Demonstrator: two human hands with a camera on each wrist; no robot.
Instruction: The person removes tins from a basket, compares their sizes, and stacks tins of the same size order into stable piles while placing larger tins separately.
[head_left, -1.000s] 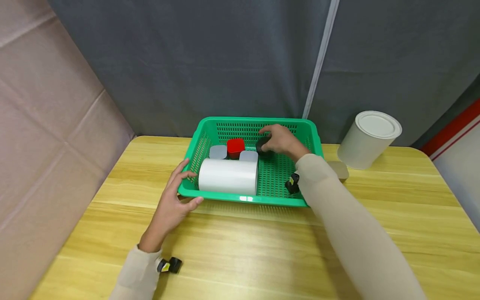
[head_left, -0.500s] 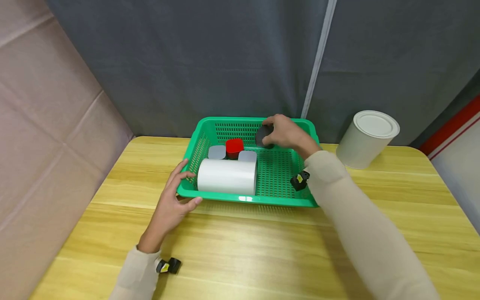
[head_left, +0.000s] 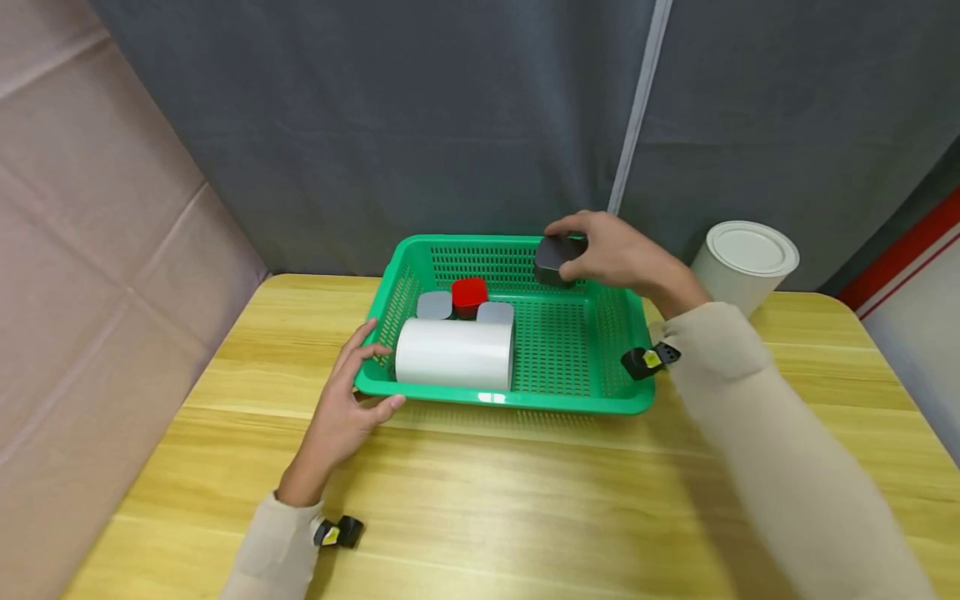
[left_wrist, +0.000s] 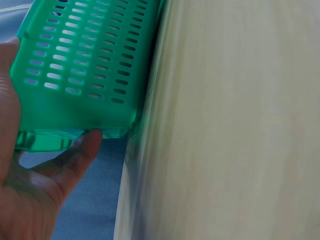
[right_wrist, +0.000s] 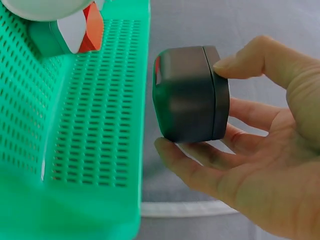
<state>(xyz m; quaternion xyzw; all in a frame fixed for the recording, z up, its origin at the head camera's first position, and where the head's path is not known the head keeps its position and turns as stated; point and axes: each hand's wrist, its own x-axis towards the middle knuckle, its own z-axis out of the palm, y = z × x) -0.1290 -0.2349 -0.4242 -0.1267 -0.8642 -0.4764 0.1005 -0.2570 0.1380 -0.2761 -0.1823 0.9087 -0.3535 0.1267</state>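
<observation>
A green plastic basket [head_left: 577,404] with slotted walls stands on the wooden table. My left hand [head_left: 341,412] grips its front left corner, thumb on the front side and fingers over the left rim; in the left wrist view, fingers touch the slotted wall. With thumb and fingers, my right hand [head_left: 618,254] holds a small black box [right_wrist: 190,95] by its lidded end, raised at the basket's back rim. Inside the basket lie a white cylinder [head_left: 453,354], a red box [head_left: 469,297] and two grey boxes, one left [head_left: 434,305] and one right [head_left: 495,313].
A white lidded can [head_left: 750,258] stands at the table's back right, partly behind my right forearm. Behind the table [head_left: 480,500] hangs a grey curtain [head_left: 412,125]. A pale padded wall [head_left: 112,250] rises on the left.
My right hand has lifted the black box from the basket's floor and carried it up and right to the back rim. The left hand has kept its place at the corner.
</observation>
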